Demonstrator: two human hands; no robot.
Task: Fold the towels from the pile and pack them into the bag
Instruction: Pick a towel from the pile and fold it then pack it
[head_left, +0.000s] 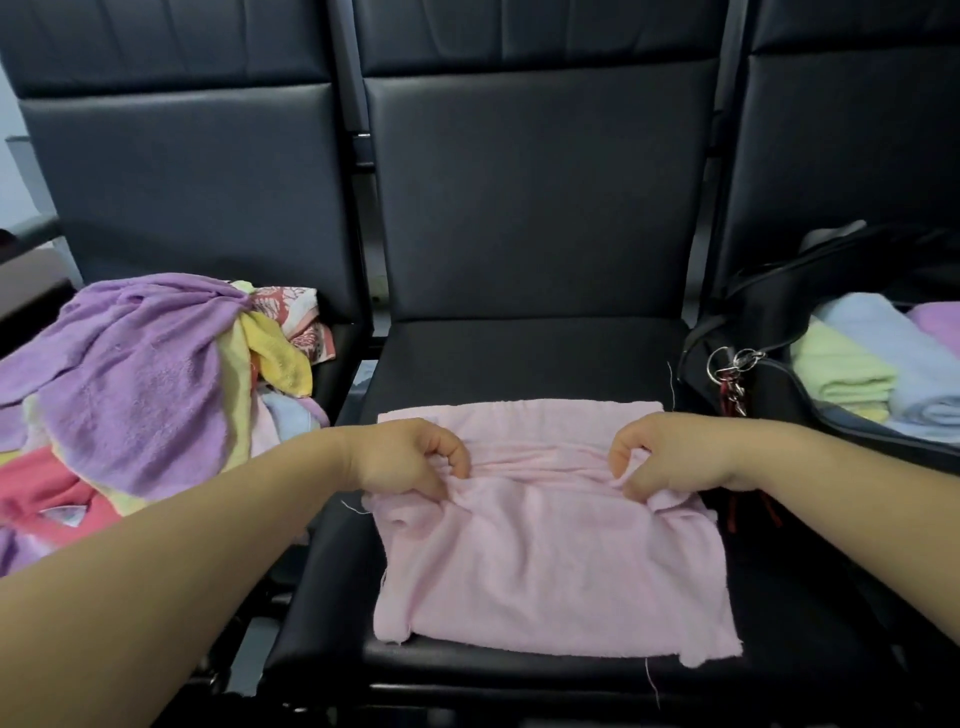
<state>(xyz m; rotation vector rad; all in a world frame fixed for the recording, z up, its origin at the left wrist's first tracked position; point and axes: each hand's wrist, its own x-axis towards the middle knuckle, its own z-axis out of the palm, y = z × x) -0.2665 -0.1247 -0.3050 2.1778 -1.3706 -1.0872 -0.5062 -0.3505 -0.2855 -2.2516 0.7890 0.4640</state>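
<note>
Pink towel (550, 571) lies flat on the middle chair seat (519, 353), its long axis seemingly running near to far, a bunched ridge crossing it left to right. Left grip (410, 457) and right grip (670, 457) each pinch that ridge. Towel pile (140, 374) sits left, bag (769, 395) right.

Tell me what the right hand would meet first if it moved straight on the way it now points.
Likely the bunched fold of the pink towel it pinches: the right hand points leftward across the seat. Beyond that fold lies the left hand; depth is unclear.
</note>
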